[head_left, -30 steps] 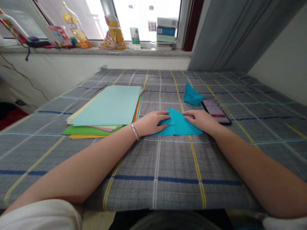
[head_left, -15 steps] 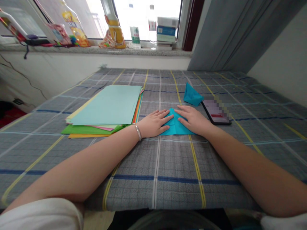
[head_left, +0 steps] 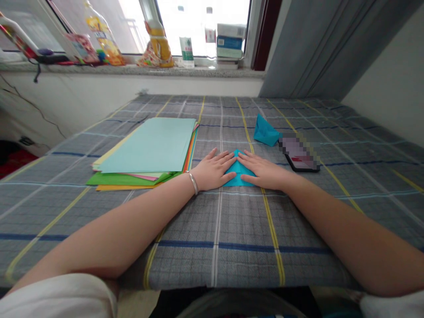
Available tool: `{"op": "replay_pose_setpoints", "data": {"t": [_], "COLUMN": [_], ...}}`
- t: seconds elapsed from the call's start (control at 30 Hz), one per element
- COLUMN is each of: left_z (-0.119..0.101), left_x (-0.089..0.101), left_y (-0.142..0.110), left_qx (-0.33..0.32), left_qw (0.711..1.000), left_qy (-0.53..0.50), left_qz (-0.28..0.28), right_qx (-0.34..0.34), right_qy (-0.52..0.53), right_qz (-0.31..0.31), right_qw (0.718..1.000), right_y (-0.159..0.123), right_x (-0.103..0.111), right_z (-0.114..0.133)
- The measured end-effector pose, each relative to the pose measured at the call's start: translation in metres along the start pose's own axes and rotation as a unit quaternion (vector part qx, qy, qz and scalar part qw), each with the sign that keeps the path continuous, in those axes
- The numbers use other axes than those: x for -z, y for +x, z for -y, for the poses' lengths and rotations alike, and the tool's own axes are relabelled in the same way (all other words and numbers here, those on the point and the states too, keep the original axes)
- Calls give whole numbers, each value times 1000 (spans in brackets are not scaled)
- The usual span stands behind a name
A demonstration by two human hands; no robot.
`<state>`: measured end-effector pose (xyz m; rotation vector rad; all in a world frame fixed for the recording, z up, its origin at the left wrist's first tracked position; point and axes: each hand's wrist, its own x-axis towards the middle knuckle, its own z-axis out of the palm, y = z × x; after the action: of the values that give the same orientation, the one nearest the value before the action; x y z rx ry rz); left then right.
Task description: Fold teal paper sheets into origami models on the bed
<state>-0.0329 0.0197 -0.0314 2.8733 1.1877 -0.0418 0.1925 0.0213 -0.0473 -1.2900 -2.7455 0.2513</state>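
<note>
Honestly, grip: left hand (head_left: 210, 170) and right hand (head_left: 265, 174) lie flat on the folded blue paper (head_left: 238, 175), pressing, nothing pinched.
Risk: uneven pressure could skew it.
Nearby: paper stack (head_left: 149, 145) just beside left hand.

The blue paper (head_left: 238, 175) now makes a smaller triangle, and the left hand (head_left: 212, 170) and right hand (head_left: 263, 173) sit closer together.

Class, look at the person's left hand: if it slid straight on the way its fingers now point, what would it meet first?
The left hand would meet the folded blue paper first; its fingertips seem already at the paper's edge, though depth is hard to judge from this view.
</note>
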Motion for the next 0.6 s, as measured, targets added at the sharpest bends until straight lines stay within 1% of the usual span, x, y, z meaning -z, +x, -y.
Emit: {"op": "replay_pose_setpoints", "data": {"t": [0.07, 0.17, 0.4, 0.53, 0.6], "left_z": [-1, 0, 8, 14, 18], "left_x": [0, -1, -1, 3, 7], "left_y": [5, 10, 8, 4, 2], "left_qx": [5, 0, -16, -20, -25], "left_qw": [1000, 1000, 1000, 999, 999], "left_qy": [1, -8, -19, -13, -4], "left_qz": [-12, -6, 10, 23, 20], "right_qx": [-1, -7, 11, -5, -19], "right_qy": [-8, -12, 15, -10, -29], "right_qz": [6, 10, 16, 45, 40], "right_qw": [1000, 1000, 1000, 999, 999], "right_y": [0, 0, -4, -8, -11], "right_x": [3, 5, 3, 13, 20], "right_z": [4, 7, -6, -3, 2]}}
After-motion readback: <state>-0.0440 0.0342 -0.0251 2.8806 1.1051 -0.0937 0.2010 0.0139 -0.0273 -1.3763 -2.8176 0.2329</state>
